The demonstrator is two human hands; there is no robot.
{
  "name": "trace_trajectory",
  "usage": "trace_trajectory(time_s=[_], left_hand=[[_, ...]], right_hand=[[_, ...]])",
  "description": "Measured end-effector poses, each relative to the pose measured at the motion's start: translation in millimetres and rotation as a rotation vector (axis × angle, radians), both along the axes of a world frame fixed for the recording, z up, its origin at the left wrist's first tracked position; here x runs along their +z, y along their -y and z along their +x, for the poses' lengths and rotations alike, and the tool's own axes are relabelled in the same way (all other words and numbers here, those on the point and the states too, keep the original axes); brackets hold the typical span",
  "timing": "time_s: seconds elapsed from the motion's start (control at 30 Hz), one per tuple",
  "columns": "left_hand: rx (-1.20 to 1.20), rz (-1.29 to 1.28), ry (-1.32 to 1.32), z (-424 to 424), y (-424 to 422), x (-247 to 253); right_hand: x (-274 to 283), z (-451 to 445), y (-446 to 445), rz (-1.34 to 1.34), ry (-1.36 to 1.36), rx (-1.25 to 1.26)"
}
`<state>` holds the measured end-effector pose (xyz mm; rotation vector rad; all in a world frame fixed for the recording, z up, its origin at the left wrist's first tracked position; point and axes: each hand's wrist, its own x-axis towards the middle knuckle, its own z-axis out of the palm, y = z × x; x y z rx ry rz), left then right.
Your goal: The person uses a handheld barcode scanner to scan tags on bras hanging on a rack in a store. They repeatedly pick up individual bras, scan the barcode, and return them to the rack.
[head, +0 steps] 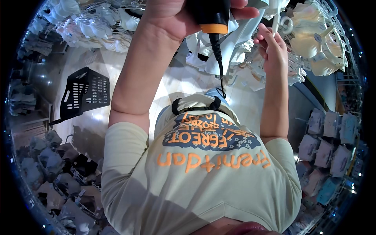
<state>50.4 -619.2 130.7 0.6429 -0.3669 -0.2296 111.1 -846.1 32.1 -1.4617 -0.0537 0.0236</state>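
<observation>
At the top of the head view my left hand (170, 20) grips a black handheld device (213, 13) with an orange band round its base. A black cord (221, 69) hangs from it towards my waist; its front end lies beyond the picture. To the right, my right hand (273, 48) has its fingers closed around a narrow white plastic hanger part (276, 22). Between the hands hangs a pale blue garment (245, 35), partly covered by the device. Cream bras (308, 35) hang on a rack just right of my right hand.
A black plastic shopping basket (88, 91) is on the left, above the pale floor (126, 73). White bras (94, 29) hang at upper left, darker bras (70, 179) at lower left. Packaged items (323, 147) hang in rows at right.
</observation>
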Motion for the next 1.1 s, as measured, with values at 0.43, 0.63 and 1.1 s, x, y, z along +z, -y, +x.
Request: trace_trajectory(time_s=[0.43,0.63,1.1], left_hand=[[-0.008,-0.020,-0.085,10,6,-18],[0.088,0.138,-0.104,22,-29,-33],[-0.074,0.428,-0.073,57,-66,-90]], right_hand=[[-32,-19,-22,-0.075,0.113,0.074],[25,-8,34,0.027,-0.122,0.153],[18,19,52,0.641,-0.443,0.626]])
